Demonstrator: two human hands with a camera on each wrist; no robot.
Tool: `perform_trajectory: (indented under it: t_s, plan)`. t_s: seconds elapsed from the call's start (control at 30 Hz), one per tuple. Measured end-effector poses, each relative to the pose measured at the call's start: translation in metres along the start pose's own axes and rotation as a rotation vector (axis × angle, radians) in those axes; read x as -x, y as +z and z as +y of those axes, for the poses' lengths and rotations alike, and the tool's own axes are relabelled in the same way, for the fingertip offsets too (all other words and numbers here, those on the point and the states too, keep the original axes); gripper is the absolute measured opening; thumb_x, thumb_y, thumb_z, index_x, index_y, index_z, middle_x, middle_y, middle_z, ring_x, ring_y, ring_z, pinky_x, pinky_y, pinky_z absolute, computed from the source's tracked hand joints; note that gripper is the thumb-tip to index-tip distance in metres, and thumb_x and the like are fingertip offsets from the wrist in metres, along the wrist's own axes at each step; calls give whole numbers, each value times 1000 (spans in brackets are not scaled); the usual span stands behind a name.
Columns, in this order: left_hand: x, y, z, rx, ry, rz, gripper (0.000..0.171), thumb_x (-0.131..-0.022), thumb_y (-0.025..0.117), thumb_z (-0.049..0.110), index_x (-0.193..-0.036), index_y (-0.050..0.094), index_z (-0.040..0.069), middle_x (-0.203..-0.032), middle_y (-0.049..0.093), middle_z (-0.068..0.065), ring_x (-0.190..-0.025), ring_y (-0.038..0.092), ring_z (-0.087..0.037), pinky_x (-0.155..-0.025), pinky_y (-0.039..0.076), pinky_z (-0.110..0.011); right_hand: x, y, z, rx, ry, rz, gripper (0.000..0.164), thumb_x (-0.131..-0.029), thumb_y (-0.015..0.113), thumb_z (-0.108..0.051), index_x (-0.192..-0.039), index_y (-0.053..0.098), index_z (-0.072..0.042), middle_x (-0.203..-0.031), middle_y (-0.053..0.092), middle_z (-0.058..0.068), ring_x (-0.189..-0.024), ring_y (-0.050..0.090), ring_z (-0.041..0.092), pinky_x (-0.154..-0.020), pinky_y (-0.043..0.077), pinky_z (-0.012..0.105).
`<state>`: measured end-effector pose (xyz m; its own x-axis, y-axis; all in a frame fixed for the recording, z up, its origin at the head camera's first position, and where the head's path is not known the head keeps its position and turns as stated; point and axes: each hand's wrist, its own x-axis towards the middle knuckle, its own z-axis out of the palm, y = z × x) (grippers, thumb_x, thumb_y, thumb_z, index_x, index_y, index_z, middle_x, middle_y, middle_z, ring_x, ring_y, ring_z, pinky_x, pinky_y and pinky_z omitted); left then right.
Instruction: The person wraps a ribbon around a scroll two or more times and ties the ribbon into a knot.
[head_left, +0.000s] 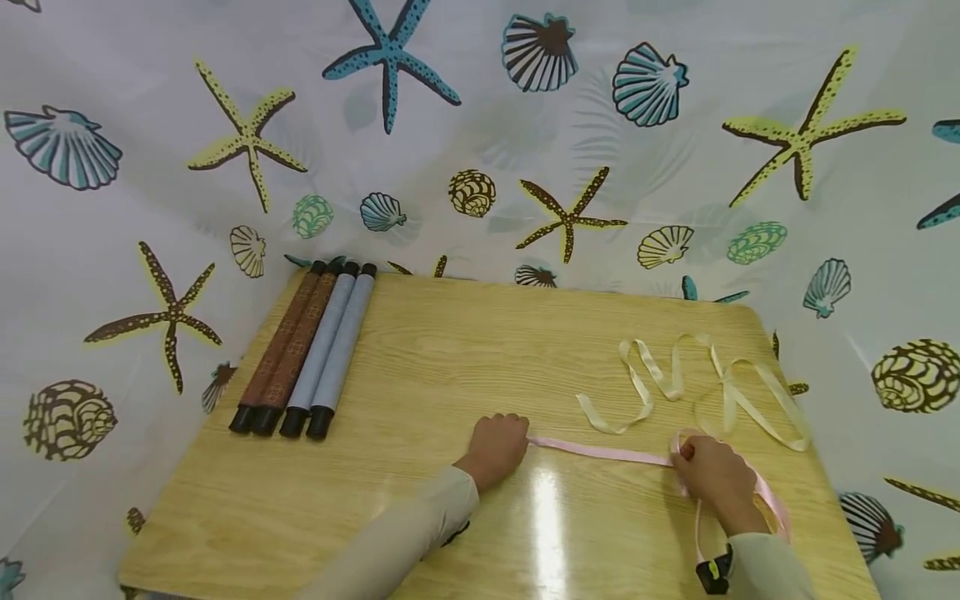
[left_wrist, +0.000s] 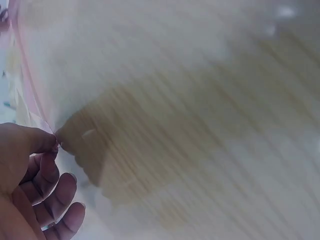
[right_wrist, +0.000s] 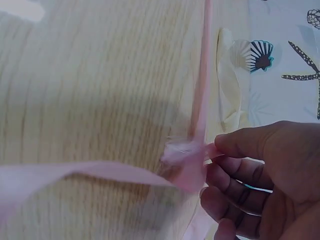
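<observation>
Left hand (head_left: 497, 450) and right hand (head_left: 716, 477) pinched the pink ribbon (head_left: 600, 452); its slack beside the right could have snagged the cream ribbon (head_left: 726, 377) beyond.

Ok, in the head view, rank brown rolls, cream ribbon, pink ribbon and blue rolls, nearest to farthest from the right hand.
1. Pink ribbon: pinched in the right hand.
2. Cream ribbon: just beyond that hand.
3. Blue rolls: well off left.
4. Brown rolls: left of the blue ones.
</observation>
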<state>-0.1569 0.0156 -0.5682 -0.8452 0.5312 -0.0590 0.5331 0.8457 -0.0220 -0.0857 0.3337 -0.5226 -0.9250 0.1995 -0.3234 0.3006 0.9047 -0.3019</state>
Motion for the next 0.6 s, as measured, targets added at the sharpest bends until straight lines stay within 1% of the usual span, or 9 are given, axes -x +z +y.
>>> perform_trajectory:
  t_s: [0.1,0.2,0.3,0.4,0.5,0.6]
  plan:
    - [10,-2,-34,5,-61,10,17,-95,67,32,-95,70,16,-88,73,2,-76,71,-17,-62,56,-33,2,-6,1,-11,11,-10,27,-97,53,-31,-76,59,-15,-65,58,1,-59,52,20,-51,37,34]
    - [25,1,-69,10,-142,29,16,-93,70,30,-91,71,13,-83,72,-1,-72,70,-20,-60,56,-36,5,-12,6,-12,23,-36,26,-98,53,-33,-83,62,-14,-71,60,2,-61,53,19,-53,40,35]
    - [39,1,-102,1,-214,9,17,-94,70,28,-91,71,12,-82,72,-3,-71,70,-22,-62,57,-39,6,-18,12,-11,24,-41,27,-98,52,-34,-89,65,-13,-73,63,2,-61,54,19,-53,42,35]
    - [46,1,-131,-12,-240,20,16,-93,70,26,-91,71,10,-82,71,-6,-72,69,-24,-65,57,-42,7,-25,23,-4,22,-23,28,-99,51,-33,-94,67,-10,-76,66,2,-61,56,19,-52,44,36]
    - [49,4,-155,-57,-242,59,14,-94,69,23,-89,69,10,-79,70,-7,-69,68,-24,-64,56,-42,8,-30,33,-7,30,-17,29,-98,51,-33,-94,66,-9,-76,66,3,-62,57,19,-53,44,36]
    - [51,6,-175,-94,-243,97,11,-92,71,18,-85,68,9,-75,68,-8,-65,66,-24,-62,55,-42,9,-33,42,-7,56,-29,27,-97,50,-33,-90,65,-11,-75,64,4,-64,56,20,-54,43,37]
